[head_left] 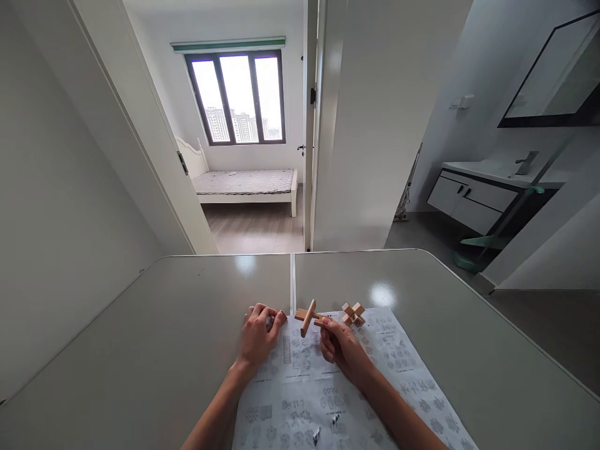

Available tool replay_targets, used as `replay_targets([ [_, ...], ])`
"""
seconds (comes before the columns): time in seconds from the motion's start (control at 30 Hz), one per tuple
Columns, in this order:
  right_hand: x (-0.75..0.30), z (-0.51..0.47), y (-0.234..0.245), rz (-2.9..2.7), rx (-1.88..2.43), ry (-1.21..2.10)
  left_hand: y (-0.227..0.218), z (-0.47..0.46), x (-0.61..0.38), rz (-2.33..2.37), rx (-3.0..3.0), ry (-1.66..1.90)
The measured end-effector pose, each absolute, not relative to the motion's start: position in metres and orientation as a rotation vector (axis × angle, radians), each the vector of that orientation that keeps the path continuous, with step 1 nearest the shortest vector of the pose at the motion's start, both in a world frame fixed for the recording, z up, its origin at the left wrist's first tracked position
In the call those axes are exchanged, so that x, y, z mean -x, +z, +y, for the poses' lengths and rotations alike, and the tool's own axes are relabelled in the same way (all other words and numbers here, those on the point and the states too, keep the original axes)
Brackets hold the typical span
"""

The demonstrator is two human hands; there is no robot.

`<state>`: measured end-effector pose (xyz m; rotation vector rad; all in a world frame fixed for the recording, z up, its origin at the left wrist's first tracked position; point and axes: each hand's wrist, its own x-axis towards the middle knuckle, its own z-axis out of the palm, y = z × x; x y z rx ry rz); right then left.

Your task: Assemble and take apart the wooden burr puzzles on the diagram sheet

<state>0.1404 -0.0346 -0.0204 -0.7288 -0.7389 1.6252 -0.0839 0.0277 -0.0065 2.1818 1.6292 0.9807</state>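
Observation:
Between its thumb and fingers, my right hand (344, 350) pinches some wooden puzzle sticks (307, 319), one of them crossing the others at an angle. They are over the top part of a printed instruction sheet (304, 375). My left hand (260, 331) rests at the sheet's upper left edge with its fingers curled closed. A small brownish tip shows at its fingertips, but what it holds is mostly hidden. Just beyond my right hand, an interlocked wooden burr puzzle (353, 314) sits on the sheet's top edge.
Two small dark-and-white scraps (317, 435) lie on the lower part of the sheet. The grey table (187, 350) has a seam down its middle. Beyond it are a doorway to a room with a bed (248, 182), and a washbasin cabinet (473, 197) to the right.

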Motion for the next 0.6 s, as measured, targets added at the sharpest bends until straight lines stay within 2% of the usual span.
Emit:
replay_targets([
  [0.43, -0.141, -0.034, -0.026, -0.784, 0.725, 1.624, -0.011, 0.027, 0.084, 1.824, -2.236, 1.072],
  [0.6, -0.140, -0.034, -0.027, -0.840, 0.730, 1.619, -0.002, 0.018, 0.074, 1.351, -2.353, 1.344],
])
